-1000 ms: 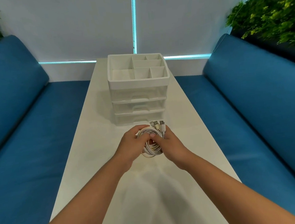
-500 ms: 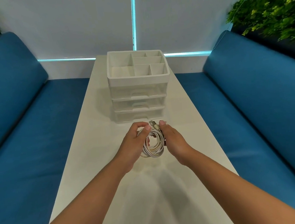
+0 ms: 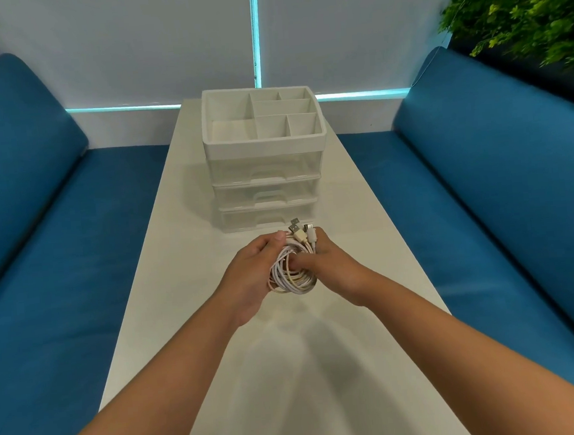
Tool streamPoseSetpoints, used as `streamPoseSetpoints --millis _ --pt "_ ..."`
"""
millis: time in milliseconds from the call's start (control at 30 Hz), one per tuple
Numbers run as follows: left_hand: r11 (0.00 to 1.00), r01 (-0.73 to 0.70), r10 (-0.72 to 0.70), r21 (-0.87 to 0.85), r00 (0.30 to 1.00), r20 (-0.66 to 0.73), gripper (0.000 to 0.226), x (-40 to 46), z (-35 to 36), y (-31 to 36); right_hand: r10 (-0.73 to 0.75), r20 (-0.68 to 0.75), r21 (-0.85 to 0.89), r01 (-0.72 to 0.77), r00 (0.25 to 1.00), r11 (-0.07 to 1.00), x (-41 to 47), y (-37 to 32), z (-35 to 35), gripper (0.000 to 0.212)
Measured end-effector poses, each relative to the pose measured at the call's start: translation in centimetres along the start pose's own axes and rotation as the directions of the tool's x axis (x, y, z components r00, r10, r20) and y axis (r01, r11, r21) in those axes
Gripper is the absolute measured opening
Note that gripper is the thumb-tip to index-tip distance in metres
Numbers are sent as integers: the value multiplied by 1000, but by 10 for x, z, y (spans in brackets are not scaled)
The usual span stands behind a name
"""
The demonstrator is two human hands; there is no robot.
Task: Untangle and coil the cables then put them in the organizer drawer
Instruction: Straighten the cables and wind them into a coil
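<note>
A coiled bundle of white cables (image 3: 292, 278) hangs between both hands just above the white table (image 3: 164, 247). My left hand (image 3: 249, 278) grips the coil's left side. My right hand (image 3: 330, 265) grips the right side, its thumb reaching into the loop. Several plug ends (image 3: 302, 233) stick out of the top of the coil. Just beyond them stands the white organizer (image 3: 266, 171), with a divided tray on top and three clear drawers below, all closed.
Blue sofas run along both sides of the narrow table: the left seat (image 3: 53, 270) and the right seat (image 3: 478, 219). Green plants (image 3: 530, 16) stand at the far right and the far left corner. A white wall is behind the organizer.
Both hands have closed tighter round the coil, and my right thumb has moved into the loop. The plug ends still point toward the organizer.
</note>
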State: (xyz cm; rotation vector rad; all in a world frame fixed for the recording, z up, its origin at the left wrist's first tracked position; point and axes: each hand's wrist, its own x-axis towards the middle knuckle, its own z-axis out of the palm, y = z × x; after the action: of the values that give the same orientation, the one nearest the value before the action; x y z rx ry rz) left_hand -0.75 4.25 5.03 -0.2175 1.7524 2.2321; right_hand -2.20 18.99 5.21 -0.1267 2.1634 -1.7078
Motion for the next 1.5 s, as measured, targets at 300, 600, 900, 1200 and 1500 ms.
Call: streamPoseSetpoints --millis 300,600,900,1200,1500 --pt "998 41 -43 54 998 47 39 -2 -7 2 -90 174 -9 93 981 996 -5 -8 -9 32" --pt "964 -75 76 254 997 8 54 -2 1 5 -139 88 -144 151 986 978 -8 -15 -1 26" --pt "906 -101 109 411 994 4 69 -6 3 14 -49 86 -169 63 995 984 -8 -14 -3 28" --pt "941 14 -98 337 968 232 55 -3 -13 17 74 91 -118 -63 993 991 -4 -17 -14 21" --pt "953 -44 -12 301 983 181 44 -2 -17 6 139 181 -29 -136 974 990 -4 -14 -26 19"
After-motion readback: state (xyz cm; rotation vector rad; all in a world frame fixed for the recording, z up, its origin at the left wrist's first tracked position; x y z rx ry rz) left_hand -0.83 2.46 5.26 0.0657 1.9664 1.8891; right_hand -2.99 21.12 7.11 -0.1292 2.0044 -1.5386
